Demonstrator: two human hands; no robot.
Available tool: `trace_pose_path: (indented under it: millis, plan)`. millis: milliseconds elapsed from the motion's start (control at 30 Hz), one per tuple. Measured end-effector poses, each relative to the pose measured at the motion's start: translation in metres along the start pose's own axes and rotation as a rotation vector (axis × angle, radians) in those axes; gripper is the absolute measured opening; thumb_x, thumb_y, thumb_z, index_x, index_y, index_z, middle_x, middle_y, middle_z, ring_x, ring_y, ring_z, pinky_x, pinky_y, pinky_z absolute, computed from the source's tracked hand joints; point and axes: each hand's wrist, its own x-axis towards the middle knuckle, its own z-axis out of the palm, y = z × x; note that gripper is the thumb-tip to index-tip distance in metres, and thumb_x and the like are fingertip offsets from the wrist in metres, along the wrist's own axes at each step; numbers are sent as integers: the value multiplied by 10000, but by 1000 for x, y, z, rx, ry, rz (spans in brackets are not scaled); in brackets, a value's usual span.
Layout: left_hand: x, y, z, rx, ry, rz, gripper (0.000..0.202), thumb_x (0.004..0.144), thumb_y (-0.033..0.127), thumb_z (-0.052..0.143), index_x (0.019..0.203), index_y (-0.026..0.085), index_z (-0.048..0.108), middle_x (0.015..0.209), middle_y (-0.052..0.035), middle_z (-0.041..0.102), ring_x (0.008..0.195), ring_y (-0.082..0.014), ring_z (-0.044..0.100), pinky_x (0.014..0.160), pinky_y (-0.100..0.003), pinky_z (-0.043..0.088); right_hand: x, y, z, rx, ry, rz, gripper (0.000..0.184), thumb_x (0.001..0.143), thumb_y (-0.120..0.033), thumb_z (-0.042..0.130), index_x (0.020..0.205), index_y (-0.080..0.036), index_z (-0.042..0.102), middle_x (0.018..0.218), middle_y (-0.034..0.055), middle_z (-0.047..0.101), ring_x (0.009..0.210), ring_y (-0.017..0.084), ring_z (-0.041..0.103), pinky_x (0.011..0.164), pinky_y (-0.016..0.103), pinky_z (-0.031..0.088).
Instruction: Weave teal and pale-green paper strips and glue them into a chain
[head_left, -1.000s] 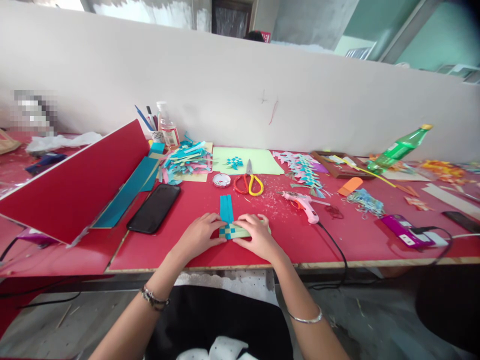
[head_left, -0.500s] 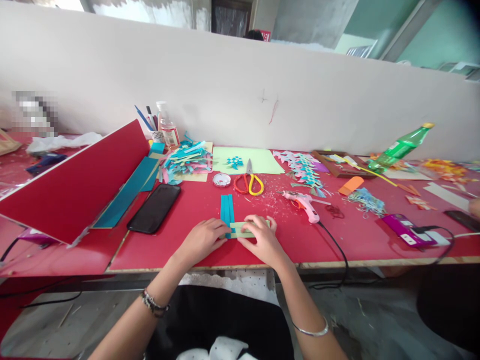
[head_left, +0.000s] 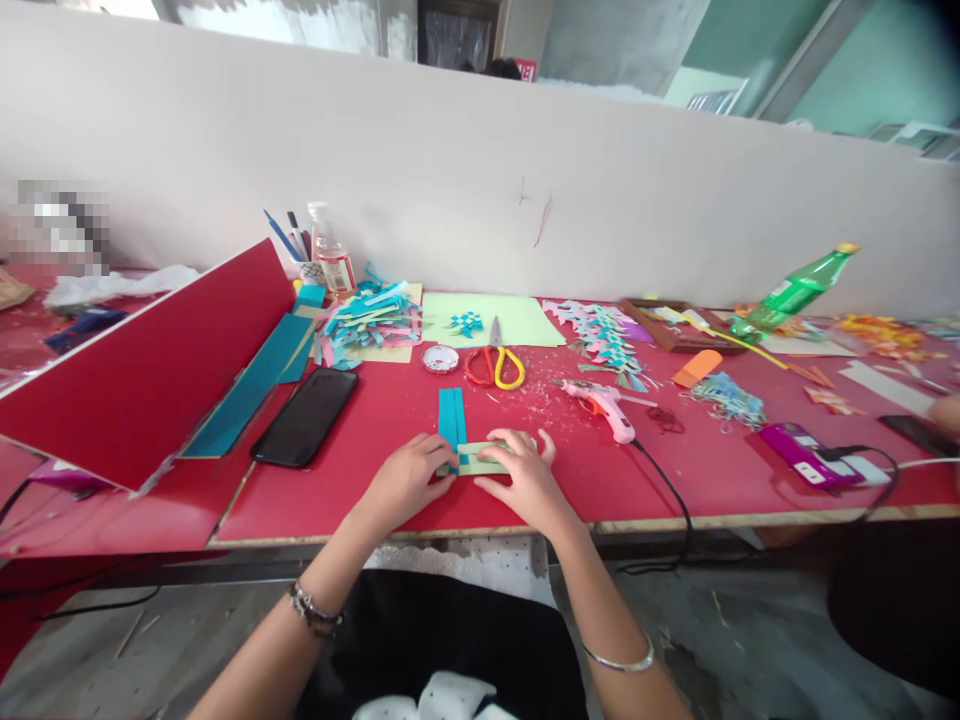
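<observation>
A small weave of blue and pale green paper strips (head_left: 466, 452) lies on the red table (head_left: 375, 500) near its front edge. Blue strips (head_left: 451, 415) stick out of it away from me. My left hand (head_left: 405, 480) pinches the weave's left side with curled fingers. My right hand (head_left: 521, 478) presses down on the green strips on the right, fingers bent over them.
A black phone (head_left: 306, 416) lies left of my hands, beside a tilted red board (head_left: 142, 370). Behind lie scissors (head_left: 495, 365), a pink glue gun (head_left: 604, 405) with its cord, piles of paper strips (head_left: 371, 320) and a green bottle (head_left: 799, 290). Another person's fingers (head_left: 946, 410) show at the far right.
The checkered woven patch seen a second ago is now covered by green strips under my right hand. Both hands shifted slightly on the weave.
</observation>
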Motion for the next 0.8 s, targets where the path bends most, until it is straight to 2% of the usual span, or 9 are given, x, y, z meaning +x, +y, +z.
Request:
trace_pose_path:
  millis: [167,400,700,800]
  plan:
    - [-1,-4,2,-93,9,16,106,769,172,483,848,185,552,901,-37,544,880,-161,483,767,-270,403,9,-3,1,53,-37,-41,137,772,-370,498,854,-278,556,984,-18,564,928,155,497,941,479,74]
    - [-1,-5,2,-126,5,16,109,767,171,484,850,179,553,904,-39,536,883,-161,479,775,-275,400,12,-2,1,63,-43,-63,135,773,-372,498,830,-273,570,975,-18,573,932,152,497,938,474,68]
    - [-1,-2,0,-59,-1,-1,114,755,167,484,843,185,555,900,-39,540,883,-165,486,751,-261,410,11,-1,2,26,-5,-92,116,767,-349,513,822,-263,568,941,-30,577,899,134,511,950,451,62]
    - [0,4,-1,21,3,-33,100,748,218,505,831,189,553,885,-31,551,872,-165,493,710,-242,414,8,1,1,-9,24,-93,107,789,-315,487,795,-254,575,909,-35,583,862,119,525,956,439,56]
